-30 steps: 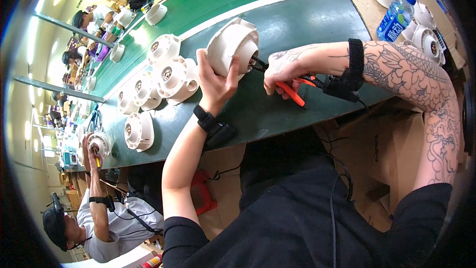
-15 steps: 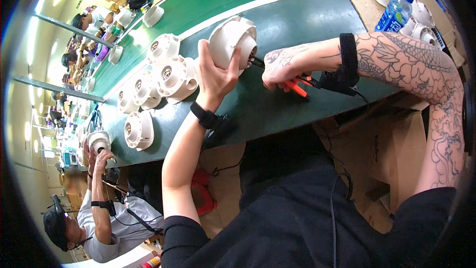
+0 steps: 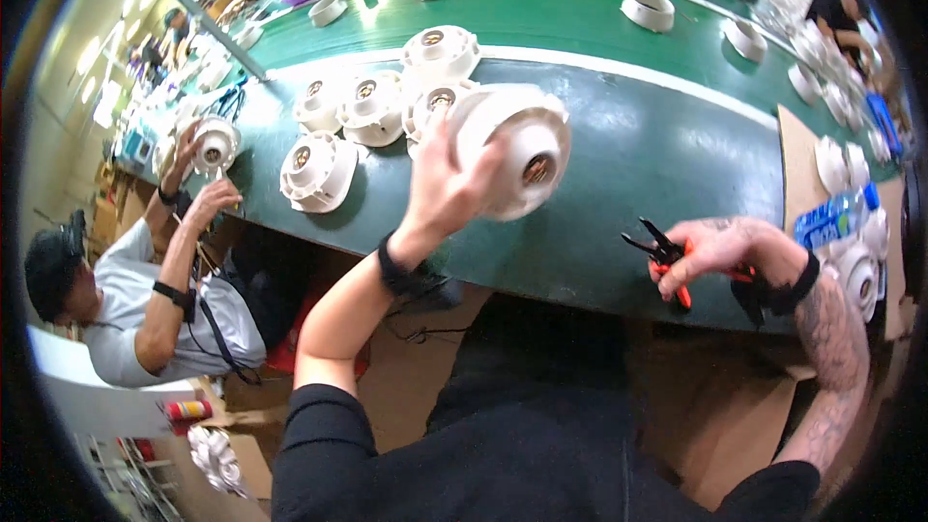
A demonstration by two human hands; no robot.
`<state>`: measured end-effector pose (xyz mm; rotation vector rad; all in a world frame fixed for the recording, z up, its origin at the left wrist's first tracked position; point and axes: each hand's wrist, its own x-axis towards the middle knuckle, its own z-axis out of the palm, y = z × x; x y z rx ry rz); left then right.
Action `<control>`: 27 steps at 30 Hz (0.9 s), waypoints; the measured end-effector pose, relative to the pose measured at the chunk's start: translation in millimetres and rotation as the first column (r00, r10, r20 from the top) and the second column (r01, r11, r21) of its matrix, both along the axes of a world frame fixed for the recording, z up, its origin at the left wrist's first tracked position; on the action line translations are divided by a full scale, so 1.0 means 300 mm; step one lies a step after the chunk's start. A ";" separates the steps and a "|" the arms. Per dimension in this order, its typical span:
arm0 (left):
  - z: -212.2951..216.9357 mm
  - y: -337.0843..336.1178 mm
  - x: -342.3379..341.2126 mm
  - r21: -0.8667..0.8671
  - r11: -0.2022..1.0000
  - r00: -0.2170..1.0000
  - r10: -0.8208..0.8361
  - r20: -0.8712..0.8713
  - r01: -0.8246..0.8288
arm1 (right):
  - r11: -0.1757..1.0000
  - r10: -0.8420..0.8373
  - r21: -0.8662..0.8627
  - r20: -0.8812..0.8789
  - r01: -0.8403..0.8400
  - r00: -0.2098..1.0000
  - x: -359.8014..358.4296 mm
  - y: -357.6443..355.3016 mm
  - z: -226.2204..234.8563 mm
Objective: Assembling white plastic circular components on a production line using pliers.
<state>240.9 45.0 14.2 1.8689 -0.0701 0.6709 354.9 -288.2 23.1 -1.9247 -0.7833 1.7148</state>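
Note:
A round white plastic housing point(image 3: 517, 150) is held up over the green table by my left hand point(image 3: 449, 184), its fingers closed round the near side. Coppery metal parts show inside the housing's central opening, which faces me and to the right. My right hand point(image 3: 710, 253) is wrapped round the orange-red handles of black-jawed pliers point(image 3: 667, 251). The pliers' jaws are spread and point left, well apart from the housing. Behind and left of my left hand, several similar white housings point(image 3: 319, 171) sit on the table, most with metal showing in their centres.
A blue-capped bottle point(image 3: 836, 217) lies among white parts on cardboard point(image 3: 802, 169) at the right. White rings point(image 3: 648, 10) rest on the green strip beyond the white line. At the left, a co-worker point(image 3: 155, 300) handles another housing point(image 3: 215, 145). More people work along the far side.
The pliers have come out of the housing's opening and moved right with my right hand, their jaws now apart. My left hand has turned the housing toward me. The view has swung right.

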 end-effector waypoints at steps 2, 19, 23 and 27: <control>-0.033 0.069 -0.081 -0.363 0.932 0.968 -0.105 -0.227 0.016 | 1.000 0.011 -0.025 0.201 -0.006 0.980 -0.018 -0.017 0.081; -0.160 0.378 -0.391 -0.034 0.984 0.979 0.173 -0.108 -0.177 | 0.639 -0.740 0.252 -0.054 0.726 0.670 0.323 0.001 -0.014; -0.245 0.407 -0.426 0.264 0.905 0.926 0.367 -0.089 -0.334 | 0.475 -0.824 0.332 -0.157 0.815 0.545 0.298 -0.018 -0.062; -0.106 0.232 -0.393 0.637 0.543 0.763 0.636 0.115 -0.548 | 0.680 -0.725 0.229 0.357 0.697 0.589 0.233 -0.046 0.026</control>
